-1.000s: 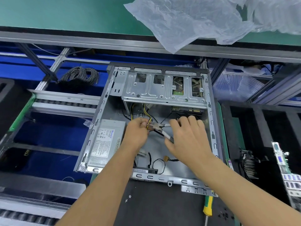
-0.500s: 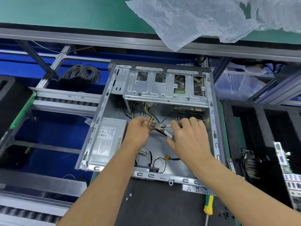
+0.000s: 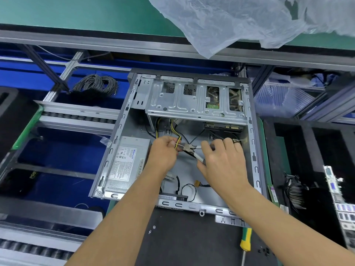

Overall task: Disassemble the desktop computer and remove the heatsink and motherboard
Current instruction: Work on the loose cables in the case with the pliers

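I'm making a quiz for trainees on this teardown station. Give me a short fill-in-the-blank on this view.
1. The left hand grips yellow and black ____.
2. The right hand holds a pair of ____.
3. The power supply sits in the case's ____ side.
4. The screwdriver handle is yellow and ____.

Missing: wires; pliers; left; green

Very little differs from the earlier pictures. The computer case sits a shade lower and further right in the frame, a shift of the head camera and not of the case itself. The left hand holds its grip on the yellow-and-black wires in the middle of the frame as before. The right hand, gripping the pliers, lies a touch lower, with the pliers' head still at the wires beside the left hand's fingers.
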The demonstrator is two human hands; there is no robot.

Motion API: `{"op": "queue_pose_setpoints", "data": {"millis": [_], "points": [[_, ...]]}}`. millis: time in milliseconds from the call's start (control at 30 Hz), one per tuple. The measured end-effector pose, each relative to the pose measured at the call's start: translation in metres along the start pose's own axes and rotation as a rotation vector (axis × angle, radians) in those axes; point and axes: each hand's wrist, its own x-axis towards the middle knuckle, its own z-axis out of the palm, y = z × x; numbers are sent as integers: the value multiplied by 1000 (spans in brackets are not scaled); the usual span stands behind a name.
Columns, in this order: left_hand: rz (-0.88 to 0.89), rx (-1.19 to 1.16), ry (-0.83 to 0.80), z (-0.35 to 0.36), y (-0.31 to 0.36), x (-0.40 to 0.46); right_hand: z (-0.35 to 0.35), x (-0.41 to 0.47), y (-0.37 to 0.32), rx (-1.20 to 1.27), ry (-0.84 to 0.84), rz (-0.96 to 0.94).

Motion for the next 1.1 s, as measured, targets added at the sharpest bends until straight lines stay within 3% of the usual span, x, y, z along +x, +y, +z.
{"op": "queue_pose_setpoints", "data": {"millis": [667, 900, 1100], "points": [[-1, -7, -24, -1, 2, -3, -7, 12, 3, -162, -28, -101], [-8, -29, -7, -2, 6, -4, -6, 10, 5, -80, -15, -80], [30, 1, -50, -5, 6, -6, -10, 2, 16, 204, -73, 130]]}}
